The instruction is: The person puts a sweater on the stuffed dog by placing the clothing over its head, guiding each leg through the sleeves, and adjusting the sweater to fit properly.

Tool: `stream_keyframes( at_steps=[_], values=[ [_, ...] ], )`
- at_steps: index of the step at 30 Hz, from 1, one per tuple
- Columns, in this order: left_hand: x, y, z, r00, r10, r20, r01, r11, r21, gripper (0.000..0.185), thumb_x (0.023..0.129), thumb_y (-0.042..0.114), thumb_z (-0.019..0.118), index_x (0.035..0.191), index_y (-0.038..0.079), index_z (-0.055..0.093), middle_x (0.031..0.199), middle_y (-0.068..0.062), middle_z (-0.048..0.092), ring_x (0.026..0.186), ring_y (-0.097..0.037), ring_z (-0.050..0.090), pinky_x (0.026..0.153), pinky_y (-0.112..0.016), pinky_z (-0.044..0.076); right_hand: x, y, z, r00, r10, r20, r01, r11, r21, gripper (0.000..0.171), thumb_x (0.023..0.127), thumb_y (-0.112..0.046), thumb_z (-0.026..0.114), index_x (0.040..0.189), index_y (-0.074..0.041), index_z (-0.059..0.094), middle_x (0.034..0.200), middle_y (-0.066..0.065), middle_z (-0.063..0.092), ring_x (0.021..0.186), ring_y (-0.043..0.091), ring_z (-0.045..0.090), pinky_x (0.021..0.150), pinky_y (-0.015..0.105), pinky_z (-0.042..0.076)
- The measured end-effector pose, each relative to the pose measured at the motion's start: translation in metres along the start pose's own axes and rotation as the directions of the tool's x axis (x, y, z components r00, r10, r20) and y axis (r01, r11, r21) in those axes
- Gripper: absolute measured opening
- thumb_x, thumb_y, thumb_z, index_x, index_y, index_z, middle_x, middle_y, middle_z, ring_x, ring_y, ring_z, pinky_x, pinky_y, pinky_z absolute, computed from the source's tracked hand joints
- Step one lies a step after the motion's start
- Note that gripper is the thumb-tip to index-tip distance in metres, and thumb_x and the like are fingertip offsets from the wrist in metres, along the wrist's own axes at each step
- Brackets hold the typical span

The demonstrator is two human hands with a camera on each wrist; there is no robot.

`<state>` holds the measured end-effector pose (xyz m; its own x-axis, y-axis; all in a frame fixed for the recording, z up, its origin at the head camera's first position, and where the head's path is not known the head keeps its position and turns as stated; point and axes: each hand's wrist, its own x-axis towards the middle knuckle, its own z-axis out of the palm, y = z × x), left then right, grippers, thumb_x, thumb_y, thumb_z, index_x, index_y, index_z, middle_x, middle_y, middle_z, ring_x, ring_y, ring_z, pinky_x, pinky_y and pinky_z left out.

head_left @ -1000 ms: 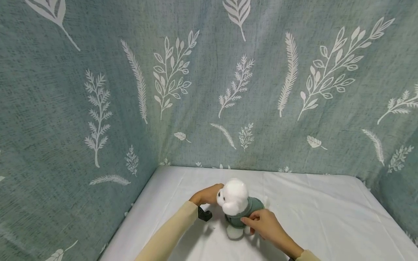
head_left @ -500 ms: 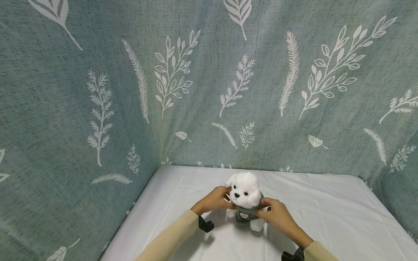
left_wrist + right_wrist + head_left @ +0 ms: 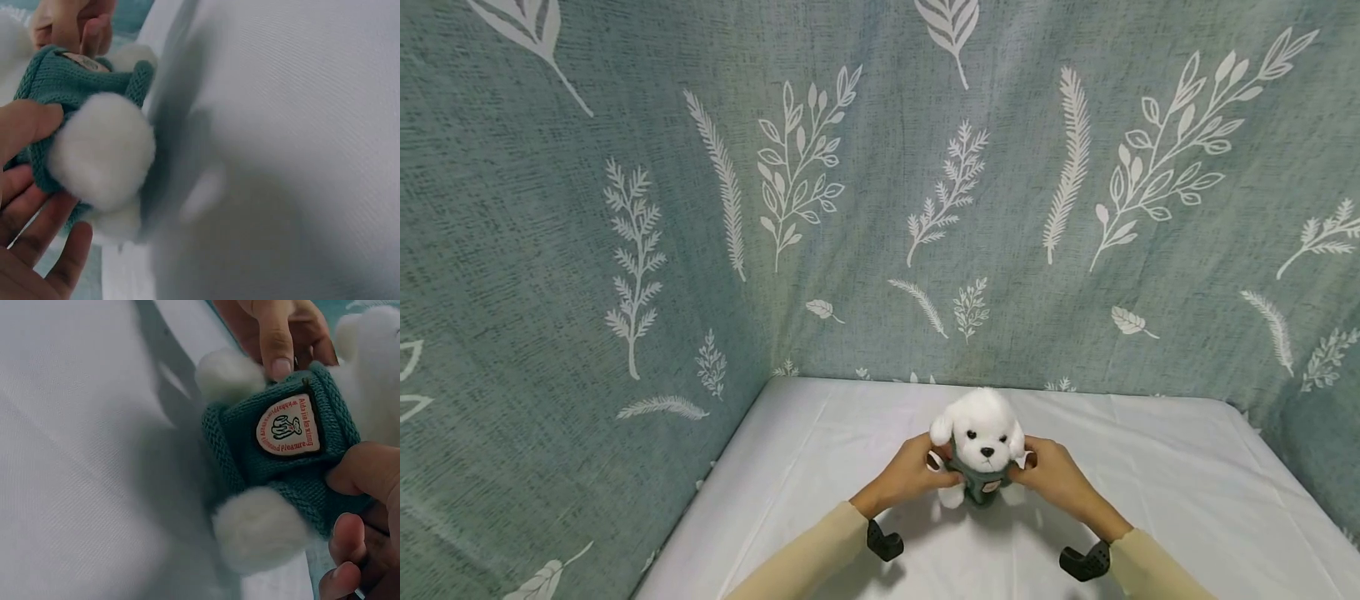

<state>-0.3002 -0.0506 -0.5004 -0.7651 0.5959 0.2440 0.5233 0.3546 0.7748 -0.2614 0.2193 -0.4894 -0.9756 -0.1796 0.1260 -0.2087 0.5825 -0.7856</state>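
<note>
Plush dog [image 3: 979,442] upright on desk [image 3: 1150,500], facing camera | left hand [image 3: 913,475], right hand [image 3: 1056,477] gripped its sweater sides | release outstanding

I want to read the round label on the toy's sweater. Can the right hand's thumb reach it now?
Probably yes. The right hand grips the plush dog by its side, and the thumb lies just beside the round label, with nothing covering it.

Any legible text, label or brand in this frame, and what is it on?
"Aida xia ming" reads, uncertainly, along one edge of the round patch on the plush dog's green sweater.
"Whhh... Pleasure" runs along the patch's other edge; its first word is too small to read surely.
In the head view the patch is unreadable.
No other text shows.
</note>
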Motion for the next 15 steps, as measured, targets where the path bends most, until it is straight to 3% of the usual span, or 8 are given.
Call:
stream_keyframes(
  at_steps=[7, 15],
  values=[
    [0.0018, -0.0063, 0.0069, 1.0, 0.028, -0.001, -0.028, 0.999, 0.046, 0.027, 0.09, 0.019, 0.082, 0.108, 0.018, 0.061, 0.103, 0.003, 0.064, 0.094, -0.008, 0.061, 0.075, -0.024, 0.051, -0.001, 0.0037, 0.0031, 1.0, -0.02, -0.02, 0.02, 0.999, -0.036, 0.037, 0.085, -0.009, 0.076, 0.121, -0.006, 0.071, 0.06, -0.002, 0.054, 0.049, 0.009, 0.04, 0.049, 0.026, 0.035],
    [0.0027, -0.0086, 0.0083, 1.0, 0.029, 0.004, -0.03, 0.997, 0.068, 0.034, 0.09, 0.02, 0.083, 0.116, 0.022, 0.061, 0.105, 0.009, 0.062, 0.095, -0.005, 0.059, 0.074, -0.024, 0.05, -0.0028, 0.0062, 0.004, 0.998, -0.051, -0.034, 0.049, 0.996, -0.071, 0.038, 0.084, -0.009, 0.077, 0.121, -0.004, 0.071, 0.071, -0.004, 0.062, 0.051, 0.011, 0.045, 0.048, 0.027, 0.037]
  ],
)
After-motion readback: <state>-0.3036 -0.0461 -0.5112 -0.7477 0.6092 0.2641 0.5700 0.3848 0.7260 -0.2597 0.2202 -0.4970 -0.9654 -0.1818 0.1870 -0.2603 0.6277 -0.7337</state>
